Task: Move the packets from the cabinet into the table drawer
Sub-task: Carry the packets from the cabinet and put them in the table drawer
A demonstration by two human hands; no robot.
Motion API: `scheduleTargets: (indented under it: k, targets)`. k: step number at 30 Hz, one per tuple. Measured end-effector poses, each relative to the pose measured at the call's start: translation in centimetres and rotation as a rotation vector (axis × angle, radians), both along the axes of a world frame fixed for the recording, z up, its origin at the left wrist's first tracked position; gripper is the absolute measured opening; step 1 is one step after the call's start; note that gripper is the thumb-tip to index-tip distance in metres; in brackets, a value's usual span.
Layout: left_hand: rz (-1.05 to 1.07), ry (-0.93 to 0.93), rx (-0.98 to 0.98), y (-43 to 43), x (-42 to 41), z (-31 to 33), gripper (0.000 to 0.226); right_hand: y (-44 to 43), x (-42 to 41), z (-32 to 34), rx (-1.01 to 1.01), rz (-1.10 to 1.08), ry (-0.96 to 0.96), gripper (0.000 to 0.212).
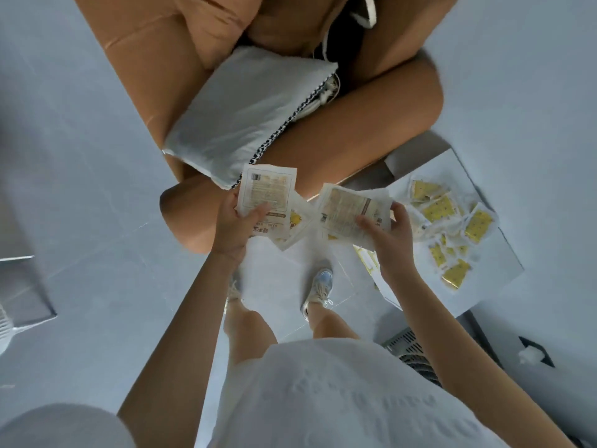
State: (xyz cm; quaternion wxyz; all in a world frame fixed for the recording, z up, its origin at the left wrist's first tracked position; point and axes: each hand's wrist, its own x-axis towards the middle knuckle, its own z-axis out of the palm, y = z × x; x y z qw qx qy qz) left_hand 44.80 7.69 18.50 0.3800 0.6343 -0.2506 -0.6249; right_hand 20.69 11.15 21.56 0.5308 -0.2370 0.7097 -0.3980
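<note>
While both hands are raised over the floor in front of the person, a small stack of flat white packets is held in each. The left hand (234, 226) is closed on a fan of packets (268, 200), thumb laid across the printed back of the top one, with a yellow-printed front showing beneath at its right edge. The right hand (389, 232) grips a second bundle (350, 213) in the same way, thumb on top and fingers curled under. The two bundles are near each other but apart.

To the right, a white drawer (491, 227) is seen open, and a loose heap of yellow-faced packets (452, 227) already lies in it, scattered rather than stacked. The right hand's bundle hangs just at the drawer's near-left edge; the left hand's bundle is further left, over the brown sofa (339, 137) and its grey cushion (245, 108). The cabinet cannot be identified in this view.

The step in hand is judged to be the carry: packets have been collected and are being brought to the drawer, and part of the task looks done, given the heap inside. How many remain in the cabinet cannot be told.

For the next move, both bundles would need to be taken rightward over the open drawer and released onto the heap. Because the packets are thin, slippery and held fanned, a loose one could slide out onto the floor if the grip is eased before the drawer is reached.
</note>
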Motion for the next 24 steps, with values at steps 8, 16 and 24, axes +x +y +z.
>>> scheduleTargets:
  k: [8,16,24]
  targets:
    - [0.196,-0.078,0.010,3.1,20.1,1.0,0.035,-3.0,18.8,1.3,-0.026,0.149,-0.037,0.036]
    - [0.441,-0.070,0.044,8.0,37.5,2.6,0.029,-3.8,37.5,2.2,-0.023,0.281,-0.135,0.029]
    - [0.700,-0.039,0.047,10.7,46.9,2.8,0.031,-5.9,48.3,2.2,-0.028,0.524,-0.052,0.028]
